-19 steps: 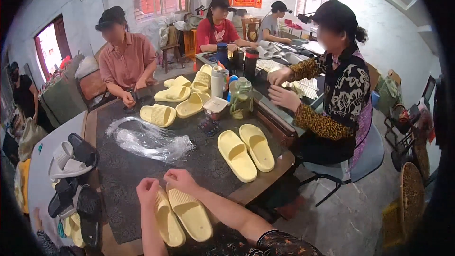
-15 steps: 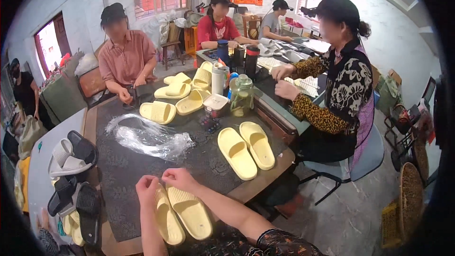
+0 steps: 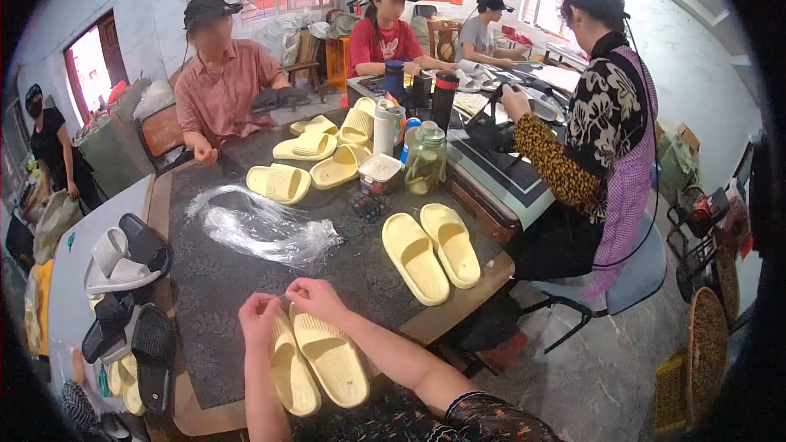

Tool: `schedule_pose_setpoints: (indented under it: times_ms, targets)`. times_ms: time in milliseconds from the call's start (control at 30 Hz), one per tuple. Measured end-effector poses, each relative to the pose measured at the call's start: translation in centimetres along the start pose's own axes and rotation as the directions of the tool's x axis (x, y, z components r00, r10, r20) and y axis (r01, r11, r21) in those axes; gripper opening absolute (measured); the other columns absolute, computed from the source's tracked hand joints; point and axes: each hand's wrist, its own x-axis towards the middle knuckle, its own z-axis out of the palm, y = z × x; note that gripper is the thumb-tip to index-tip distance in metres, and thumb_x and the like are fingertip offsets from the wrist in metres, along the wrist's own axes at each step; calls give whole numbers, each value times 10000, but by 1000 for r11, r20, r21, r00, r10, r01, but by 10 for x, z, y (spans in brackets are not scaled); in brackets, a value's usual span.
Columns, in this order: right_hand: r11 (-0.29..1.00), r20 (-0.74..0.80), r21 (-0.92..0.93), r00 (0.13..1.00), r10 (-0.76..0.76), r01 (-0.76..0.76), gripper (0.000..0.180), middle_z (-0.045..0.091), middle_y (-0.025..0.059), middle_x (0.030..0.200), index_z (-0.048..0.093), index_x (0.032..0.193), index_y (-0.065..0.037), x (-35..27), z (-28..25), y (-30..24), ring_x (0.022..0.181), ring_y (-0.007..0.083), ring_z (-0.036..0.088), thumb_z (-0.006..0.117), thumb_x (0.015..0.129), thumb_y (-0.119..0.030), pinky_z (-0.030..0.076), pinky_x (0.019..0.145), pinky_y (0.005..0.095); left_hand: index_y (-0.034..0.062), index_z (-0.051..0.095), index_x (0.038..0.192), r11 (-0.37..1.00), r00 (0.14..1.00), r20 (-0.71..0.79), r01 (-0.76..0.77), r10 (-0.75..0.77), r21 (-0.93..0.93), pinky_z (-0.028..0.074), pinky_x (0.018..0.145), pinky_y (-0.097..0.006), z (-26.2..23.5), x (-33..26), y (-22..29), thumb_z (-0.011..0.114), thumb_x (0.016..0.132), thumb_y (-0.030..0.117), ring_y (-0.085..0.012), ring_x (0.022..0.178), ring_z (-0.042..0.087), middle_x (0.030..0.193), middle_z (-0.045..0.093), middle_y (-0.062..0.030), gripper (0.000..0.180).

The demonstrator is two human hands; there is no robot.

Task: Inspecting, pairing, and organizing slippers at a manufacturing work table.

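Note:
A pair of pale yellow slippers (image 3: 331,364) lies side by side at the near edge of the table, toes pointing away from me. Over their ribbed straps, my left hand (image 3: 259,317) and my right hand (image 3: 317,300) are close together, fingertips pinched. Whatever they hold, if anything, is too thin or hidden to make out. Beyond my hands spreads a bundle of clear plastic strands (image 3: 266,233). Another yellow pair (image 3: 416,266) rests to the right, toes toward me.
Several yellow slippers (image 3: 278,184), a lidded tub (image 3: 380,170) and a glass jar (image 3: 426,160) stand farther back. Black and grey slippers (image 3: 151,344) pile up at the left. A co-worker in pink (image 3: 221,82) sits across; another (image 3: 602,123) works at the right-hand table.
My hands stay pinched over the slippers, with little movement. The co-worker across has swung a dark slipper up and aside. The one at right now lifts a black item.

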Motion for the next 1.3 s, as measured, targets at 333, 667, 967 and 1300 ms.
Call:
schedule_pose_setpoints:
  times_ms: [333,667,967,1300]
  targets:
    - [1000,22,1,1000,6,-6,223,614,14,663,670,952,-31,1,1,4,624,65,534,672,875,-240,444,591,261,16,660,862,999,999,5,36,-36,12,456,640,-230,-1,2,-4,691,828,42,-61,682,557,762,638,9,53]
    - [1000,-12,16,1000,-2,2,216,620,29,669,668,946,-24,3,3,9,613,71,532,665,875,-228,443,583,271,25,649,862,997,998,-26,48,-49,-55,431,625,-213,1,-2,0,677,845,41,-42,673,531,765,621,24,37]
    - [995,-33,10,995,-96,97,207,576,-1,649,662,944,-26,0,1,4,605,72,477,673,871,-219,422,579,273,27,654,860,1000,1000,13,-4,4,-24,443,629,-216,-1,1,-4,684,840,51,-56,682,554,760,627,18,43]
    - [993,17,112,999,-33,31,160,683,-1,815,690,969,-27,2,7,17,743,55,591,674,893,-167,488,667,244,14,678,867,998,998,20,59,-59,10,477,675,-239,1,-2,5,718,823,91,-72,733,590,787,663,-11,97]
